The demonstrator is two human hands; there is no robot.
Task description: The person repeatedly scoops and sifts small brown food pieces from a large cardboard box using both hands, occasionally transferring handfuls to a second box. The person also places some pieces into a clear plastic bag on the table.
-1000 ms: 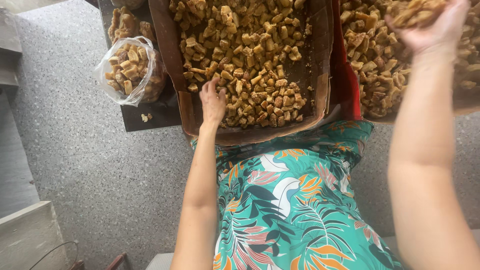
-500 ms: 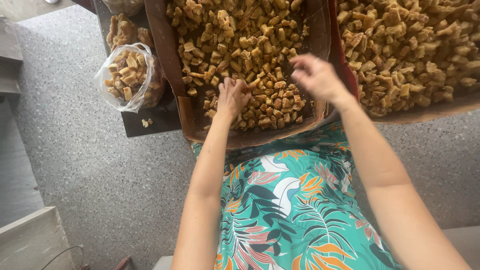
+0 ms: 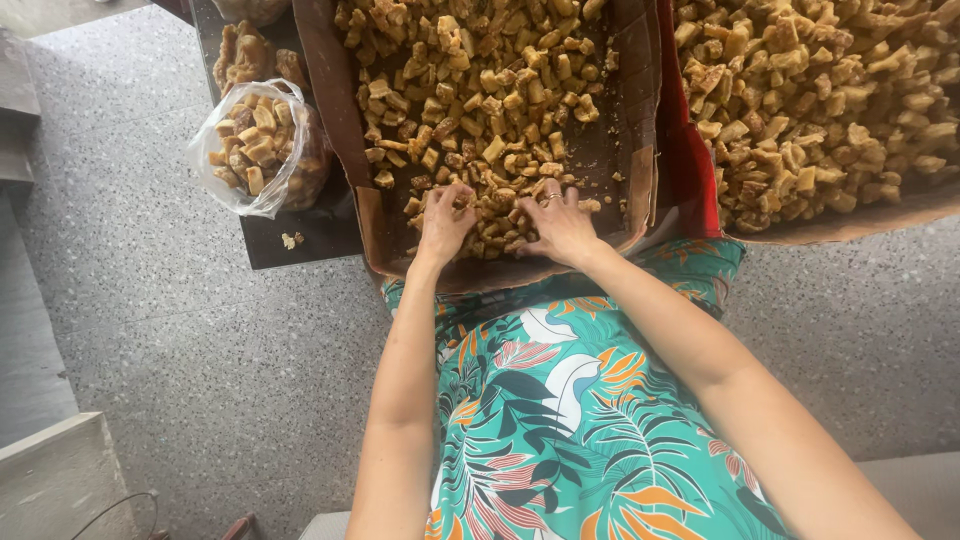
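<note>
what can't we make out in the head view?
- Palms of the left hand and right hand: turned down on the fried pieces, so any grasp is hidden.
- Right tray: cut off by the frame's top and right edges.
- Plastic bag: far side hidden behind its contents.

Small food prep/packing area, prob. home-based or informal shop. Evidence: speckled terrazzo floor (image 3: 230, 370), large cardboard trays (image 3: 340, 130) of golden fried snack chunks (image 3: 480, 90), clear plastic bag (image 3: 255, 150) part-filled w/ same product.
</note>
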